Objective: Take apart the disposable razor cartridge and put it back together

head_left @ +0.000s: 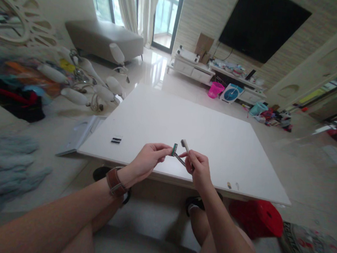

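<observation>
My left hand (153, 158), with a brown band at its wrist, pinches the head of a razor (180, 159) between thumb and fingers. The razor's head has a green strip and its handle slants down to the right. In my right hand (198, 163), closed fingers hold a small brush (185, 145) like a toothbrush, with dark bristles pointing up and left and a pale handle. The razor's handle end also runs into this hand; the grip there is partly hidden. Both hands are above the near edge of the white table (195, 117).
A small clear pack with dark strips (116, 140) lies on the table's left. Near its front right edge sit a small tan piece (229, 185) and a clear bit (237, 185). A red stool (259, 219) stands below right; a lamp with several white shades (73, 96) is at left.
</observation>
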Available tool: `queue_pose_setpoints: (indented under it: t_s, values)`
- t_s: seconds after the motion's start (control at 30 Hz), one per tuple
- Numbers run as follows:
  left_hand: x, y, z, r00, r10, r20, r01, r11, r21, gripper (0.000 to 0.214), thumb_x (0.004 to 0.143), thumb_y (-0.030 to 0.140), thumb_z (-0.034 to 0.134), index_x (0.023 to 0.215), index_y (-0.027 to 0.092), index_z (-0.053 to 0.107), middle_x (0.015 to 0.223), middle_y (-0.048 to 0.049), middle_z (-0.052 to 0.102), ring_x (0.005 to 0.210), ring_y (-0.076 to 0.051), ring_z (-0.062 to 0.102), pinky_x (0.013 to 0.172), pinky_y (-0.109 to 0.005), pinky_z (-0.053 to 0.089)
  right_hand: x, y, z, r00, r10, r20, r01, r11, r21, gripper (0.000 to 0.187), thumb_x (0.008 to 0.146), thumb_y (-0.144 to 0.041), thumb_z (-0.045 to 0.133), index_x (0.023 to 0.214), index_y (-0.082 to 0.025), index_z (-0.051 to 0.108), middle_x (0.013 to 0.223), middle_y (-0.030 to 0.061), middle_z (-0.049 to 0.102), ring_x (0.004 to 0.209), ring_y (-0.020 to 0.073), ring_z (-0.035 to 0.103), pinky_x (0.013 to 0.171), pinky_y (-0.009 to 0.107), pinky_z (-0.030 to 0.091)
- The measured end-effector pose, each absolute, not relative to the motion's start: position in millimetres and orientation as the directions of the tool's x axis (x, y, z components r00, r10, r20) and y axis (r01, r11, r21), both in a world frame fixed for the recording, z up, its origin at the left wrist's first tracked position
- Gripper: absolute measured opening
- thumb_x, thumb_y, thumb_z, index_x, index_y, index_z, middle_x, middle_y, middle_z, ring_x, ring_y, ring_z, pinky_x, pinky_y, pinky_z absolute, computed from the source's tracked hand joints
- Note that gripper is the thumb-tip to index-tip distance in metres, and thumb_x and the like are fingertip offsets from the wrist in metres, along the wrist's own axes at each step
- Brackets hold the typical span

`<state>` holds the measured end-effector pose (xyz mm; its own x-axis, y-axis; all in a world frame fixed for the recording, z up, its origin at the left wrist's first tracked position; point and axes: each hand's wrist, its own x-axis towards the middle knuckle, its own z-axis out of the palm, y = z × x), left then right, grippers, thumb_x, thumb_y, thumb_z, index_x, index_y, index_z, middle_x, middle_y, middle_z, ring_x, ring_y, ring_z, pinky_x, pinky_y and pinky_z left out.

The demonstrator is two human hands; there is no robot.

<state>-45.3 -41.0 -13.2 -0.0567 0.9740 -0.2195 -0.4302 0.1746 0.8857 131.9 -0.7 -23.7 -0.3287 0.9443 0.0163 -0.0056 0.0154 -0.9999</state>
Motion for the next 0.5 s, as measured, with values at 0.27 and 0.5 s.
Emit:
queue_pose_setpoints:
  t_s: [0.27, 0.5]
  values:
    - [-45.7, -40.9, -12.8, -0.076, 0.97, -0.231, -0.433, 0.177, 0.884, 0.024, 0.065, 0.032, 0.081, 0.077, 0.012, 0.077, 0.069, -0.0034, 0.065, 0.057, -0.008, 0.039, 0.056, -0.025, 0.028, 123.7, -1.6, -23.0, -0.377, 0.916, -0.135, -0.224, -0.232, -0.947, 0.045, 0.078, -0.06, 0.069, 0.071, -0.015, 0.066, 0.044, -0.0091, 0.028, 0.038, 0.0047, 0.015, 0.037, 0.021, 0.008]
    - [-45.7, -40.9, -13.7, -0.083, 0.97, -0.227, -0.426, 0.172, 0.888, 0.022, 0.066, 0.032, 0.081, 0.076, 0.013, 0.077, 0.067, -0.003, 0.064, 0.056, -0.008, 0.039, 0.055, -0.025, 0.028, 131.8, -2.5, -24.0, -0.293, 0.952, 0.088, 0.129, 0.131, -0.983, 0.045, 0.092, -0.054, 0.055, 0.073, -0.016, 0.067, 0.051, -0.0047, 0.034, 0.048, 0.0085, 0.027, 0.047, 0.024, 0.019]
